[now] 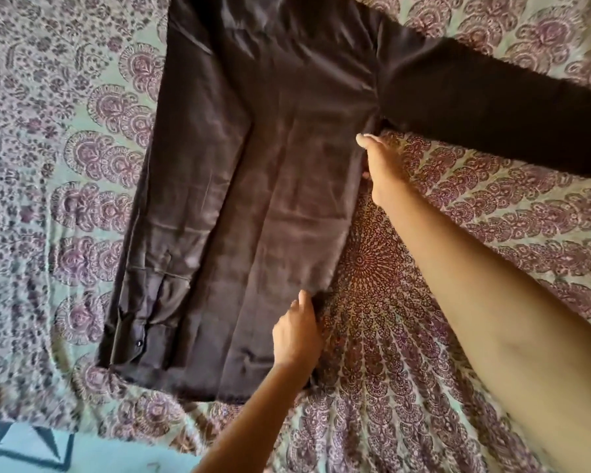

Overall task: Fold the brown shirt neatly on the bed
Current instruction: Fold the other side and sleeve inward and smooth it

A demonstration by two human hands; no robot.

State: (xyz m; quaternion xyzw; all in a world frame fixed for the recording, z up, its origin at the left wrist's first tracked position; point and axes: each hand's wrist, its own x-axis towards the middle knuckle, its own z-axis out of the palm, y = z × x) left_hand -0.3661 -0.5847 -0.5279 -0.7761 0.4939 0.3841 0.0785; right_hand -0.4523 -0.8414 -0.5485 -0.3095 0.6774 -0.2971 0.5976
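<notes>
Brown cloth fills the middle of the view: the shirt lies flat on the bed, on a bedspread printed with purple and maroon fan shapes on pale green; the shirt's body runs lengthwise away from the person, hem nearest, with long soft creases down it; the folded sleeve is laid in over the body along its left side, and its cuff sits near the hem with a small dark button showing; the outstretched sleeve reaches off to the right across the bedspread, flat and well apart from the body except at the armpit; the left hand is at the shirt's right edge near the hem, fingers curled in against the cloth and gripping the edge, fingertips hidden in the fold; the right hand is farther up the same edge, just below the armpit, its thumb on top of the cloth and its fingers tucked under the edge, pinching it; both forearms come in bare from the lower right.
</notes>
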